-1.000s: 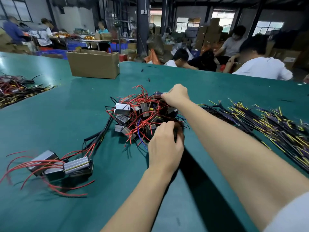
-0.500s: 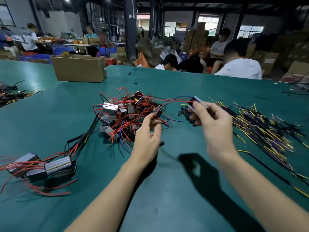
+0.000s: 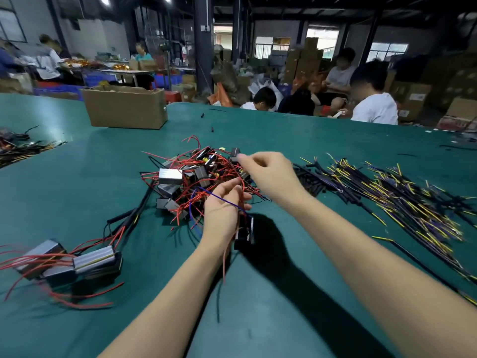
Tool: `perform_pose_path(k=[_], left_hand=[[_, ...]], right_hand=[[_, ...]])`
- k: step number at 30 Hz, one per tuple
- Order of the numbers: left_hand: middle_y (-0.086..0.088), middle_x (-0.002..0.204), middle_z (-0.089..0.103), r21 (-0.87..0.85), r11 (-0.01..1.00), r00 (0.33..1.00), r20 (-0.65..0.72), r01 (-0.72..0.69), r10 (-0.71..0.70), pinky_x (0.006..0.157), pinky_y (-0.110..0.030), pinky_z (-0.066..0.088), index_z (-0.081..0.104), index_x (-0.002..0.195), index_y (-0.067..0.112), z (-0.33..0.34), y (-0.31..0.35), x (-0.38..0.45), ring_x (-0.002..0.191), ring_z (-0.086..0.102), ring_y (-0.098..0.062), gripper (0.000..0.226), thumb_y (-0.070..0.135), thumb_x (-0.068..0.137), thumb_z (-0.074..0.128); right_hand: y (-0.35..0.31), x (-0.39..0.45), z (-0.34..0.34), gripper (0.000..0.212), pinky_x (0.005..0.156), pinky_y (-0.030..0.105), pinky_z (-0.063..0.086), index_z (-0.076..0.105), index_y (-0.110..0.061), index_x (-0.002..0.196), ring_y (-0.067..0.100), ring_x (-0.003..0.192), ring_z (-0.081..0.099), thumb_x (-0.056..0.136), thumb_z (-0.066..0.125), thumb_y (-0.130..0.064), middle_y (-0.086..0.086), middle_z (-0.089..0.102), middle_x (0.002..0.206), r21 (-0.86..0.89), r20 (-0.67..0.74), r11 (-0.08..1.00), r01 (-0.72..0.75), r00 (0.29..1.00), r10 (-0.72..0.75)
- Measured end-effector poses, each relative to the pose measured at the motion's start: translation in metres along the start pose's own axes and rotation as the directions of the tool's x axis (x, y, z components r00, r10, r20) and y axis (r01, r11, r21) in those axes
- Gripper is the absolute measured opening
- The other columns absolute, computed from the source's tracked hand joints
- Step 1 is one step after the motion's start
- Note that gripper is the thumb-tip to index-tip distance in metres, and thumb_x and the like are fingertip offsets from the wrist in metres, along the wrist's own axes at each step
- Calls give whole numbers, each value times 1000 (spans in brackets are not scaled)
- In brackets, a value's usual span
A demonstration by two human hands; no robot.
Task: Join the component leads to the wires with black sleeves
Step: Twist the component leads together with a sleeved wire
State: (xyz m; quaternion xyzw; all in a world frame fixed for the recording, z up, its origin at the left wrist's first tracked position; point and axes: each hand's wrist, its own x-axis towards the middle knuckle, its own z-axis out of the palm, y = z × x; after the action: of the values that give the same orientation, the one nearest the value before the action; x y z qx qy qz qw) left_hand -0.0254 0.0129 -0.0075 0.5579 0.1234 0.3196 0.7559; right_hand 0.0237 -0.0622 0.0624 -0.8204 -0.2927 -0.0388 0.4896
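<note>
A tangled pile of small black and silver components with red leads [image 3: 185,182] lies mid-table. My left hand [image 3: 222,210] grips the leads of one black component [image 3: 245,231], which hangs just below its fingers; a blue wire crosses the hand and a red lead trails down. My right hand [image 3: 271,174] hovers over the pile's right side with curled fingers, its thumb tip at a small black component [image 3: 234,153]; blur hides whether it holds it. Yellow and purple wires with black sleeves [image 3: 400,200] spread out to the right, with short loose sleeves [image 3: 309,180] beside them.
Silver-faced components with red wires [image 3: 85,262] lie at the near left, tied to a black sleeved cable [image 3: 129,218]. A cardboard box [image 3: 126,109] stands at the back of the green table [image 3: 284,130]. Another wire bundle [image 3: 23,148] lies far left. People [image 3: 374,107] sit beyond the far edge.
My right hand moved left from the sleeved wires back over the pile. The black component it carried now hangs under my left hand, which has drawn slightly toward me.
</note>
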Motion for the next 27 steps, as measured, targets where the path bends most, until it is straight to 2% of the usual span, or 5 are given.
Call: perform_pose_path(k=[4,12,17,21,27], left_hand=[[-10,73,57,-19,1000,998,-59,-23,22,53,-17,43,56,88,11,0,-1,1,54,53,-8,19,1,98,43],[-8,99,60,-93,995,996,-81,-35,27,85,-23,44,51,121,4,1,-4,5,93,54,-17,28,-2,95,45],[-11,101,61,-182,981,996,-36,75,-83,73,-21,46,46,129,6,-1,-2,7,90,58,-19,30,8,101,37],[-13,94,63,-174,983,999,23,53,-49,68,-17,51,51,120,5,0,3,3,83,61,-21,26,1,100,35],[-11,87,67,-254,962,995,13,97,-97,65,-21,52,53,104,18,5,7,-4,71,67,-19,27,31,103,29]], right_hand=[[-13,48,32,31,81,31,53,72,-4,87,24,88,65,86,63,-33,11,71,87,-318,188,946,-66,973,131],[-13,65,0,38,61,29,37,68,8,82,21,63,42,92,56,-26,24,56,65,172,-461,985,2,884,79],[5,29,-26,40,47,23,34,65,-2,70,16,47,41,94,50,-30,3,50,49,107,-121,974,-200,970,213],[14,3,-55,22,35,12,30,57,-7,81,11,41,38,96,47,-18,2,54,41,373,135,802,-467,882,452],[43,-39,-75,13,38,13,42,60,-10,88,9,46,56,96,52,-16,7,64,70,743,163,486,-460,829,535]])
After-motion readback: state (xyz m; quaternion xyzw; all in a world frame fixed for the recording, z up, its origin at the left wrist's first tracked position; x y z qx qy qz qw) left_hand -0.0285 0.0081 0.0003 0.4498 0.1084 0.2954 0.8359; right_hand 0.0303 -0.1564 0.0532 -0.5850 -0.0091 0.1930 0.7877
